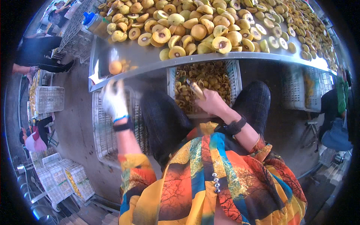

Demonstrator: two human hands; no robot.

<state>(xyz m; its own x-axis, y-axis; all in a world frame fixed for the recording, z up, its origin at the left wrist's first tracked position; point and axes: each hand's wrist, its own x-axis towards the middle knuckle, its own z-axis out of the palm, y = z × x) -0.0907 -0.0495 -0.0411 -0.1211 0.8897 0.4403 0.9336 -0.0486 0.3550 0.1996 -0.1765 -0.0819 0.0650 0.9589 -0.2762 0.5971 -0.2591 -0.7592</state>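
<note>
Grey floor [77, 123] runs out on both sides of the hands, with pale plastic crates [50, 99] well off to the left and co-workers [39, 50] beyond them. Ahead of both hands spreads a metal table [150, 64], its raised rim curving past them; further from the hands it is heaped with halved yellow-green fruit [198, 32], many showing dark centres. A blue-capped container [98, 25] stands beyond the left hand [114, 100], at the heap's edge. That hand wears a white glove and is just short of the rim, too blurred for me to tell whether its fingers are spread or pressed together. Just past its fingertips, on the table, sits a round orange fruit [115, 67], with small orange bits [130, 66] to its right. Bare, the right hand [213, 102] curls tightly round the pale handle of a slim tool [197, 91], its tip pointing forward and left. Beneath that hand, between the person's knees, a white crate [235, 77] holds many fruit pieces [204, 77].
</note>
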